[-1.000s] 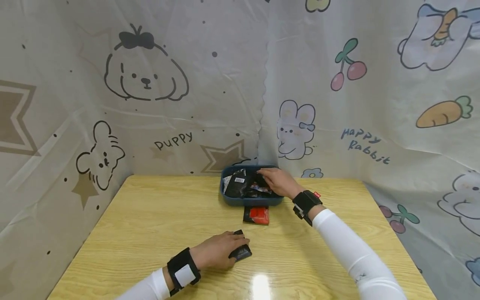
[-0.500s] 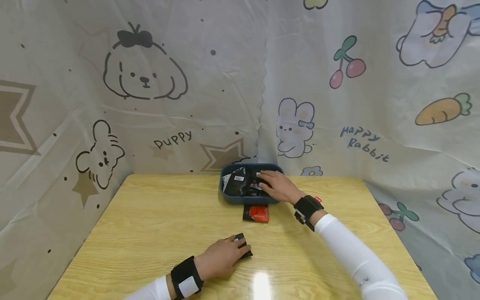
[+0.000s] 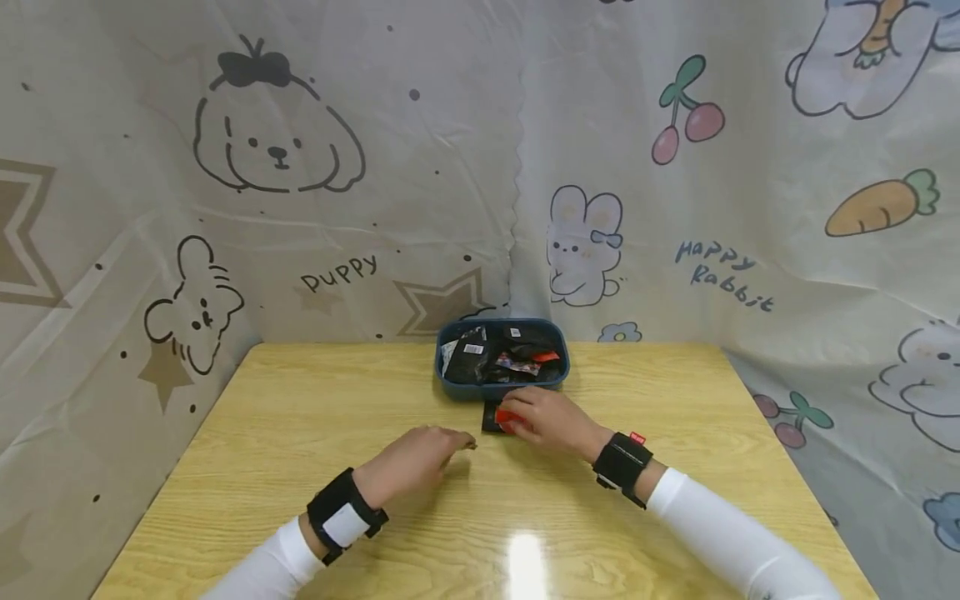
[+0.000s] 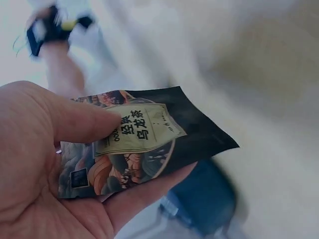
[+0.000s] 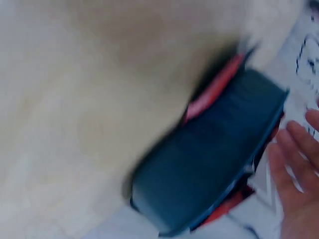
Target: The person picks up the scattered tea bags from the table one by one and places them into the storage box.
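My left hand [image 3: 412, 460] pinches a dark tea sachet [image 4: 164, 149] between thumb and fingers. Its printed front has a pale label with Chinese characters; in the head view the hand hides nearly all of it. At the front of the dark blue bin [image 3: 480, 392], my right hand [image 3: 551, 419] is over a black and red packet [image 3: 491, 418], partly covering it. The right wrist view shows that hand [image 5: 299, 172] with fingers extended beside the bin and nothing in them. Whether it touches the packet cannot be seen.
Several packets [image 3: 468, 362], mostly black with some red and patterned ones, lie in the bin. It stands at the back of the wooden table [image 3: 315, 408], near a printed cloth backdrop [image 3: 450, 167].
My left hand has lifted the tea sachet off the table and shifted up and left. My right hand has come out of the bin, down to the packet in front.
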### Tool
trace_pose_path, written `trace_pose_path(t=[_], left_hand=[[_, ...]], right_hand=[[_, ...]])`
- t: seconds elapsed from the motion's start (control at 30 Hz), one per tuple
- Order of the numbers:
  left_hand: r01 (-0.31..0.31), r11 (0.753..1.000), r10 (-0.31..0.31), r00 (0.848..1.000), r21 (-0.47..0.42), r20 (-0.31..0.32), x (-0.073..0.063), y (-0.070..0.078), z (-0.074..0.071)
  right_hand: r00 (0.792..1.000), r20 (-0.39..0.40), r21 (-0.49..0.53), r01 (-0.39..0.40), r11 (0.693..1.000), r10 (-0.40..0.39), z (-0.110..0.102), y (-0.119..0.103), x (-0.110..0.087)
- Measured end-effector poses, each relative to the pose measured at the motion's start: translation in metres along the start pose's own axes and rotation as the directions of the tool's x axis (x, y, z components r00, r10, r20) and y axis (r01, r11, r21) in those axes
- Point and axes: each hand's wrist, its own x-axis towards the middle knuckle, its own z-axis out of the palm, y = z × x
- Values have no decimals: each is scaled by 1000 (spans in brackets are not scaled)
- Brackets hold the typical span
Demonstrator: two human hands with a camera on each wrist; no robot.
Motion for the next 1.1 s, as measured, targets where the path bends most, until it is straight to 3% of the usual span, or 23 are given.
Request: trace_pose_path(t=[0.07,0.17,0.3,0.43,0.63,0.93,1.1], left_hand=[[-1,1000,2,998,16,-64,6,-5,-13],[-9,999,15,988,41,-152,17,-12,-29],[-6,999,17,974,49,-226,34,-19,-43],[5,999,6,967,44,-254,53,-25,-51],[3,997,18,967,81,-255,75,-35,-50],[51,997,-34,956,51,-293,107,-57,-37],[68,995,-43,946,66,-320,119,-68,-24]], right_hand=[[994,101,32,-41,999,38,6,-5,-3],[968,220,62,-138,988,122,12,-8,-7],[940,287,67,-211,975,183,18,-7,-10],[954,250,55,-186,981,167,22,-5,-9],[981,162,1,-107,994,105,26,-7,-13],[963,245,-29,-109,994,113,6,-23,-35],[971,217,-38,-96,995,102,-12,-31,-48]])
